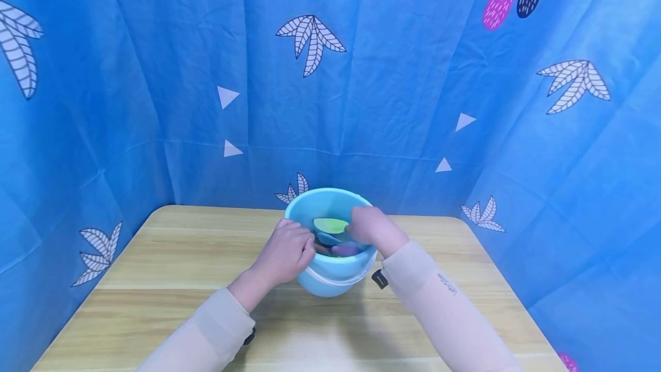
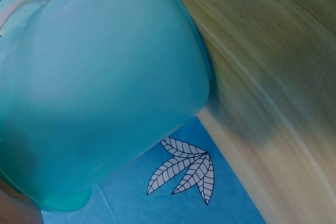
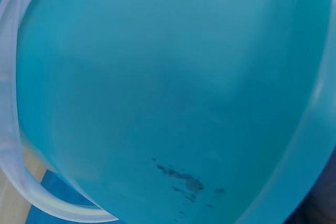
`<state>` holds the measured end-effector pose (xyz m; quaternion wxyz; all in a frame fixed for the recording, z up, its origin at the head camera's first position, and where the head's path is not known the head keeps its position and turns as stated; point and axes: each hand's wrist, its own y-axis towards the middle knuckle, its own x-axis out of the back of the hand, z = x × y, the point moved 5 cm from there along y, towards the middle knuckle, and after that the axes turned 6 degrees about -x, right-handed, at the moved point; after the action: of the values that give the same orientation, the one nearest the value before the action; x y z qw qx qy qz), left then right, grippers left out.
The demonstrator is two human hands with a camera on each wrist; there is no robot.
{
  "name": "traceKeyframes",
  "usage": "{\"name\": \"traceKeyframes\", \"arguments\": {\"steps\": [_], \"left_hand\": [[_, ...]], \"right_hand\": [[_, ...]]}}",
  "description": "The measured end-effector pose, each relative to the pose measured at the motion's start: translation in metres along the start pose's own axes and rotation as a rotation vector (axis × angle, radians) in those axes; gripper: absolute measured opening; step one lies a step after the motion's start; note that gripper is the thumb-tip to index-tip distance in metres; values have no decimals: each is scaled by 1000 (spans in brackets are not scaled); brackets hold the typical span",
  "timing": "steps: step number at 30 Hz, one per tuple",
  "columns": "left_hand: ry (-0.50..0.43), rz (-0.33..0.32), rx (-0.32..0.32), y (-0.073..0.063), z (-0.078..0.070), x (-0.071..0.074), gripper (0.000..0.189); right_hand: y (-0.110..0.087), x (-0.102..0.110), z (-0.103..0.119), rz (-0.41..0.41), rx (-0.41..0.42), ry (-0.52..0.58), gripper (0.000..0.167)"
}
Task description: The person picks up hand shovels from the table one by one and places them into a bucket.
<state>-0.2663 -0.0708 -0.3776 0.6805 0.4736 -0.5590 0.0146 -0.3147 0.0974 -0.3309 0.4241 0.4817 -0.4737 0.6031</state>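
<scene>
A light blue plastic bucket (image 1: pixel 330 273) with a white handle (image 1: pixel 330 281) is in the middle of the head view, its mouth facing up and towards me. My left hand (image 1: pixel 287 248) grips the left side of its rim, the thumb near the inner edge. Across from it, my right hand (image 1: pixel 370 227) curls over the right side of the rim; its fingertips are hidden. Inside lie a green piece (image 1: pixel 330 225), a blue piece (image 1: pixel 327 239) and a purple piece (image 1: pixel 345 250), partly covered. Bucket walls (image 2: pixel 105 77) (image 3: pixel 157 93) fill both wrist views.
The bucket is above a light wooden table (image 1: pixel 196 257) with rounded back corners. Blue patterned curtains (image 1: pixel 392 102) hang behind the table and along both sides. The white handle hangs down at the bucket's front.
</scene>
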Motion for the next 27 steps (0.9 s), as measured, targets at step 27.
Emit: {"name": "traceKeyframes", "arguments": {"steps": [27], "left_hand": [[-28, -2, 0, 1, 0, 2, 31]], "right_hand": [[10, -11, 8, 51, -11, -49, 10]]}}
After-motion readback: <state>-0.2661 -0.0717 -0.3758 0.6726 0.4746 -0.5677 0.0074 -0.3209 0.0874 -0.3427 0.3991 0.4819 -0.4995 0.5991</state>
